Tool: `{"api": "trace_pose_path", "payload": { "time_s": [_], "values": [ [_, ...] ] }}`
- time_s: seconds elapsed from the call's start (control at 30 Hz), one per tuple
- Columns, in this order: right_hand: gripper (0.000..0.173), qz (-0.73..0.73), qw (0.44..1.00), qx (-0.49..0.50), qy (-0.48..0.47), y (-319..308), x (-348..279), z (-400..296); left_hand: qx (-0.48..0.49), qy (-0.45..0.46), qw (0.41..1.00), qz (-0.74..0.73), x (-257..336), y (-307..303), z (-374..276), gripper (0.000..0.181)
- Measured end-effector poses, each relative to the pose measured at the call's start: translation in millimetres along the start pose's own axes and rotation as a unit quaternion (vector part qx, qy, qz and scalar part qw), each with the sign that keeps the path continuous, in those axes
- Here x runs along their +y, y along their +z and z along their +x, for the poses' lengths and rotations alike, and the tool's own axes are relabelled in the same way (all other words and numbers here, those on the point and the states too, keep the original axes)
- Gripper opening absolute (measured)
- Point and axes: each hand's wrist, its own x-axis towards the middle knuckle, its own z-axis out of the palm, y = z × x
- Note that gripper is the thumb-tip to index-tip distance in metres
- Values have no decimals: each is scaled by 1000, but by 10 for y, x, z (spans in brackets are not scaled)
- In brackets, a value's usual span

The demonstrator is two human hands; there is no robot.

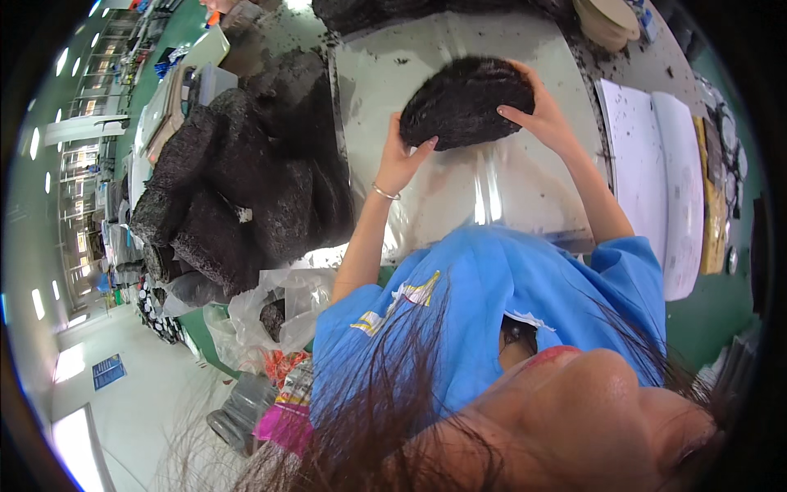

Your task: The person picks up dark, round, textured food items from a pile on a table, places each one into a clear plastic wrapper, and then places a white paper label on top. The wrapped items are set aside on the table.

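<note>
A dark, fibrous oval piece (467, 101), its material hard to tell, is held in both hands above a glossy pale work surface (442, 190). My left hand (535, 107) grips its right end, thumb across the near face and fingers behind it. At its lower left edge, my right hand (409, 147) holds on with the thumb in front; a bangle circles that wrist. A large heap of similar dark, rough-textured pieces (270, 172) lies close on the left. The fingers behind the piece are partly hidden.
More dark material (393, 9) runs along the far edge. White sheets (639, 135) lie at the right, and round beige pieces (609, 24) are stacked at the far right. A clear plastic bag (246, 320) hangs below the heap. Dark crumbs dot the surface. Part of another person's hand shows at the top left.
</note>
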Motion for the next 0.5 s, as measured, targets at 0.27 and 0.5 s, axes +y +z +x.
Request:
{"api": "trace_pose_path", "payload": {
  "time_s": [0.27, 0.5],
  "values": [
    [70, -92, 992, -66, -52, -390, 246, -559, 140, 41, 988, 50, 49, 14, 47, 40],
    [42, -323, 907, -261, 65, -900, 125, -1487, 46, 222, 867, 444, -193, 276, 75, 44]
  ]
}}
